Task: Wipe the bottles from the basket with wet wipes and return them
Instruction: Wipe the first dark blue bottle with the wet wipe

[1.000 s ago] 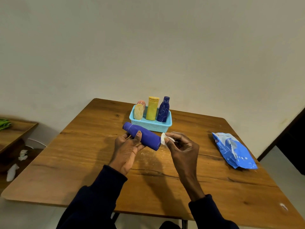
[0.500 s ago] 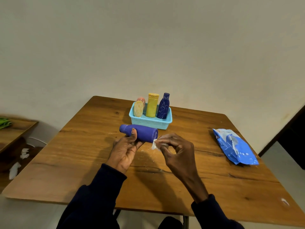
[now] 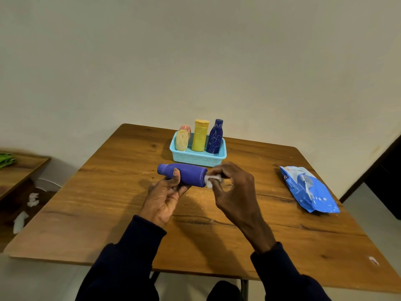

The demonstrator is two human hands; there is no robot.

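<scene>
My left hand [image 3: 165, 196] grips a purple bottle [image 3: 188, 173] lying on its side just above the wooden table [image 3: 108, 213], cap end to the left. My right hand [image 3: 234, 192] pinches a small white wet wipe [image 3: 210, 181] against the bottle's flat bottom end. Behind them stands a light blue basket [image 3: 196, 158] holding a yellow bottle [image 3: 200, 135], a dark blue bottle [image 3: 214, 136], a pale yellow one [image 3: 181, 140] and a peach one [image 3: 185, 128] behind it.
A blue pack of wet wipes [image 3: 308, 189] lies at the table's right side. At the left is a lower wooden shelf [image 3: 19, 170] with a green cloth [image 3: 6, 159]. White crumpled wipes [image 3: 26, 207] lie on the floor below it.
The bottle has swung from slanted to nearly level and moved slightly left. My right hand with the wipe has shifted round the bottle's bottom end.
</scene>
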